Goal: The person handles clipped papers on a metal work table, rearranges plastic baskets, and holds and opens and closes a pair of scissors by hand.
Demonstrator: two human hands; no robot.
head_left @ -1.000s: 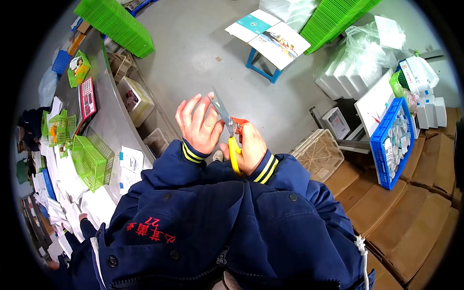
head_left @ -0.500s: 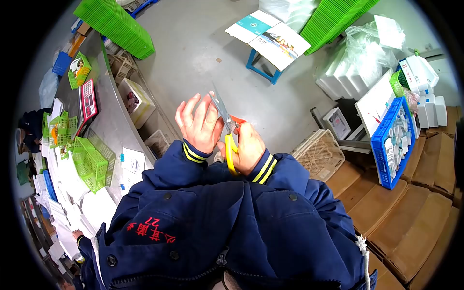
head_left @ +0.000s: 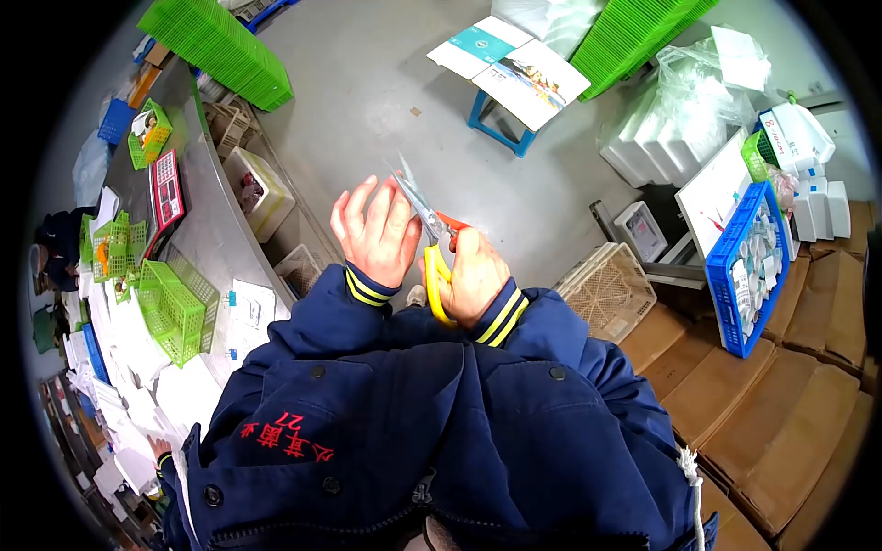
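In the middle of the head view my right hand [head_left: 475, 279] is wrapped round the scissors [head_left: 432, 218], which have a yellow handle loop and an orange-red part. Their metal blades are slightly parted and point up and left, past the fingers of my left hand. My left hand [head_left: 377, 233] has its fingers raised and spread, palm side showing, close beside the blades. Nothing is seen held in it. Whether the blades touch its fingertips I cannot tell.
On the left, a metal table [head_left: 204, 213] bears green baskets [head_left: 172, 310] and a red scale [head_left: 167, 191]. Ahead is a blue stool [head_left: 519, 140] under a printed board. To the right are a blue crate [head_left: 730, 296] and cardboard boxes [head_left: 772, 432]. A co-worker's hand [head_left: 160, 447] shows lower left.
The scissor blades have parted a little and the hand on them has turned slightly. My left hand has barely shifted. At the lower left, the co-worker's hand and sleeve have moved.
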